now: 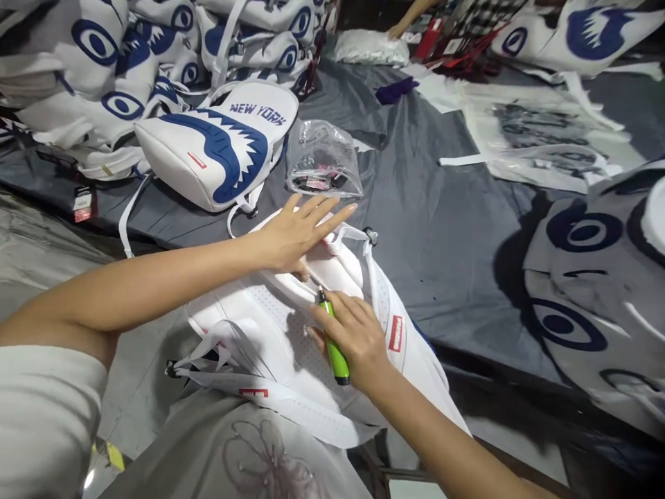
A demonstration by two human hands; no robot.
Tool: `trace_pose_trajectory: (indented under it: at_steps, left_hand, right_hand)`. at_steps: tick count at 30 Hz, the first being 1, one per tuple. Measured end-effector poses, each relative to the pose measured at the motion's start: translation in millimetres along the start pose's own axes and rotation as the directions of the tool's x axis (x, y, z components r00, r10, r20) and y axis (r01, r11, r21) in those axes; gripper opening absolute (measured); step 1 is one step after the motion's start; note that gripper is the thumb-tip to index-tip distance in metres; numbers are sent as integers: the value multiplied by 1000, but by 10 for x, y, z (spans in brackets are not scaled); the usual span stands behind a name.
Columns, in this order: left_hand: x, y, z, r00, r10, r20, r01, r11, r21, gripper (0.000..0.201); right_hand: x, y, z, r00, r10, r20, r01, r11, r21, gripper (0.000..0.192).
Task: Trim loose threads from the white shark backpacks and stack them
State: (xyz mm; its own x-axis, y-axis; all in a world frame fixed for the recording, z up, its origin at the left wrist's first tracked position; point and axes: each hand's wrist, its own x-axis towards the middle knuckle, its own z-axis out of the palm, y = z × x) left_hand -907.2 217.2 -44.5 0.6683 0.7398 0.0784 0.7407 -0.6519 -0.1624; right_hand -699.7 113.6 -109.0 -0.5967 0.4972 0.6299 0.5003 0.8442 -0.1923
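Observation:
A white backpack (270, 333) lies back-side up at the table's near edge, its mesh panel and straps facing me. My left hand (296, 232) rests flat on its upper part, fingers spread. My right hand (353, 336) is closed around a green lighter (332, 346), whose metal tip points at the seam just below my left hand. A small red label (395, 333) shows on the backpack's right side.
A finished white backpack with a blue shark mouth and "NEW YORK" (218, 149) stands behind, beside a clear plastic bag (323, 161). More such backpacks (119, 62) pile up at the back left. Grey cloth (441, 208) covers the table. Printed fabric pieces (587, 277) lie right.

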Motion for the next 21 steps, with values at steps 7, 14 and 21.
trace_pose_trajectory:
  at_steps: [7, 14, 21]
  left_hand:
    - [104, 83, 111, 996, -63, 70, 59, 997, 60, 125]
    - [95, 93, 119, 996, -65, 60, 62, 997, 55, 96]
    - [137, 73, 210, 994, -96, 44, 95, 995, 20, 93]
  right_hand:
    - [180, 186, 73, 975, 215, -62, -208, 973, 98, 27]
    - [278, 366, -126, 966, 202, 160, -226, 963, 150, 11]
    - [568, 460, -158, 887, 270, 375, -377, 892, 250, 18]
